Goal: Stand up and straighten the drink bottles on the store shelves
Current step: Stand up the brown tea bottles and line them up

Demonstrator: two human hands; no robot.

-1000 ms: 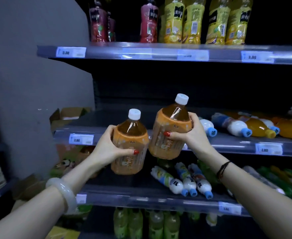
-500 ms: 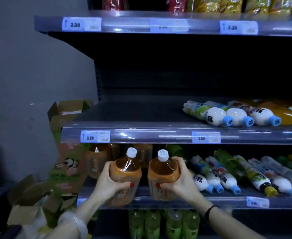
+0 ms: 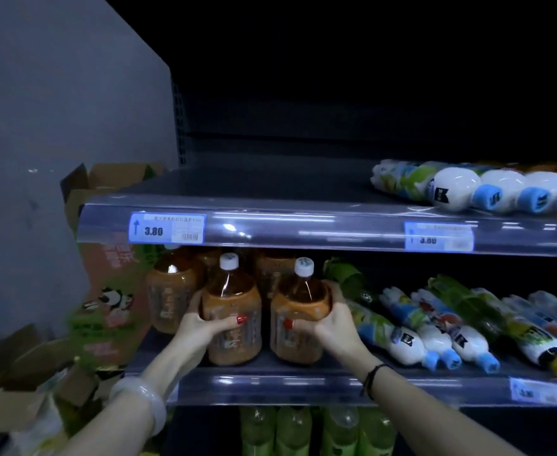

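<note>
Left grip [image 3: 201, 324] grasps left bottle [image 3: 231, 301], right grip [image 3: 331, 324] grasps right bottle [image 3: 298, 304], both upright, side by side between grips, bases at shelf [image 3: 303, 385] front; flat bottles [image 3: 405, 340] lie right of right grip.

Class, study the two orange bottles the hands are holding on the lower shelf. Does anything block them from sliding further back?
Yes. Other upright orange bottles stand close behind the left bottle and right bottle, which are at the shelf front. A lying green bottle is beside the right hand.
</note>
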